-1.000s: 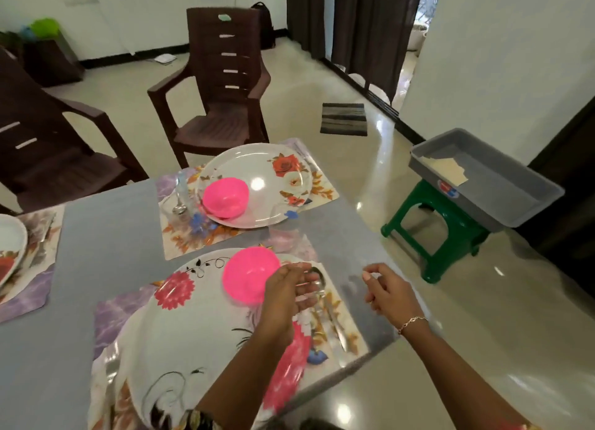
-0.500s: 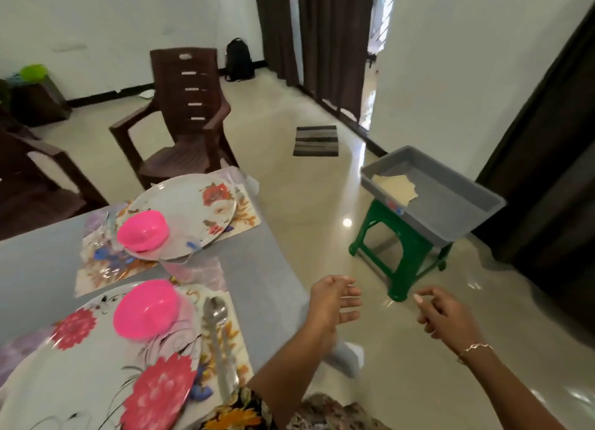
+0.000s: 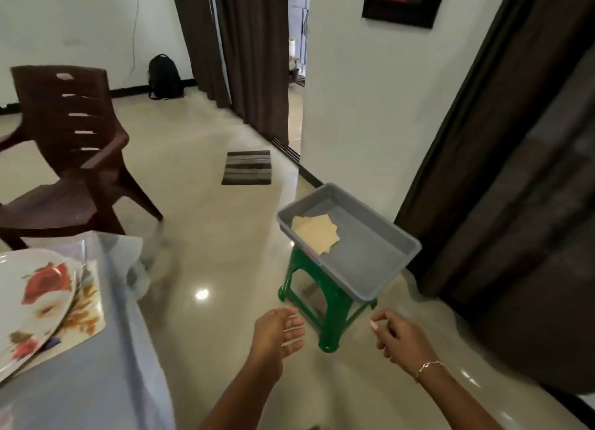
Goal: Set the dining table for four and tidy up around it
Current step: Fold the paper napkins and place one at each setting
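A grey tray (image 3: 380, 265) rests on a green plastic stool (image 3: 325, 304) right of the table, with several cream paper napkins (image 3: 317, 233) lying at its far end. My left hand (image 3: 277, 333) hovers empty above the floor just short of the stool, fingers relaxed and stretched toward it. My right hand (image 3: 399, 336) hangs to its right, fingers loosely curled, holding nothing. At the left edge, a white floral plate (image 3: 29, 300) sits on a floral placemat (image 3: 83, 313) on the grey table (image 3: 96, 381).
A dark brown plastic chair (image 3: 70, 159) stands at the table's far side. A striped doormat (image 3: 247, 167) lies on the glossy floor before a doorway with dark curtains (image 3: 254, 52). A black backpack (image 3: 164, 77) leans on the far wall. Dark curtains (image 3: 515, 172) hang at right.
My view has swung right, away from the table toward the stool and tray. My left hand let go of the spoon by the near plate, and both hands moved off the table.
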{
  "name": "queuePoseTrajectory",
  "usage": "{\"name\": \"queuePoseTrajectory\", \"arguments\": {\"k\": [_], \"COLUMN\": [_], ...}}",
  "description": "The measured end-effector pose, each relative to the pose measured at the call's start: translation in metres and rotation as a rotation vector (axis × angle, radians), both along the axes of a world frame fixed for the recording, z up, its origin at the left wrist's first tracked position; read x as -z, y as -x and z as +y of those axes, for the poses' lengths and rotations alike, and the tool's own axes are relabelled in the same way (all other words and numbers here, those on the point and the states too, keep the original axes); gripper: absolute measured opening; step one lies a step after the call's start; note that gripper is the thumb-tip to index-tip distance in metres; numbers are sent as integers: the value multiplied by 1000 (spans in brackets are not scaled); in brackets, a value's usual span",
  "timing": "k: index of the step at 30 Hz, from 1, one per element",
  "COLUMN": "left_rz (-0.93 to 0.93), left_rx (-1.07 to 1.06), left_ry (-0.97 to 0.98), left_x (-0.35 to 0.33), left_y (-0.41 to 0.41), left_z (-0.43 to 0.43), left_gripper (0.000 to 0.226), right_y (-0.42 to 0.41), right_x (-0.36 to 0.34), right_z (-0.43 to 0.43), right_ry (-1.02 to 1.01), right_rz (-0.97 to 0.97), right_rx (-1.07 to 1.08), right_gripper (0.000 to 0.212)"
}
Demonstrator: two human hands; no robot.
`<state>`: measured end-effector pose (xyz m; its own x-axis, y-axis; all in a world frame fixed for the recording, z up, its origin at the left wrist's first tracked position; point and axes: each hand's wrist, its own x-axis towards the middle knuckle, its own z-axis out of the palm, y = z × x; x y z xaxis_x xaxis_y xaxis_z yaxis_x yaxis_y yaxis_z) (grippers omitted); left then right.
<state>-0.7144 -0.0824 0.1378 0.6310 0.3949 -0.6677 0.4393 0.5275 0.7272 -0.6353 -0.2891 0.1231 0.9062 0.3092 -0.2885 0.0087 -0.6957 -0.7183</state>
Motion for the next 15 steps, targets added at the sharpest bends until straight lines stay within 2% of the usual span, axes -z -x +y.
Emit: {"name": "queuePoseTrajectory", "arguments": {"k": [8, 15], "left_rz": [5, 24], "left_rx": [70, 82], "left_ry": [-94, -246], "left_x": [-3, 14], "left_y": [-130, -222], "left_z": [3, 18], "left_gripper": [16, 14], "right_y": [-126, -237], "right_x": [2, 24], "right_z": [10, 27], "right_ry": [-62, -15], "right_rz": [107, 210], "right_rx": [16, -55], "right_gripper": [6, 9]}}
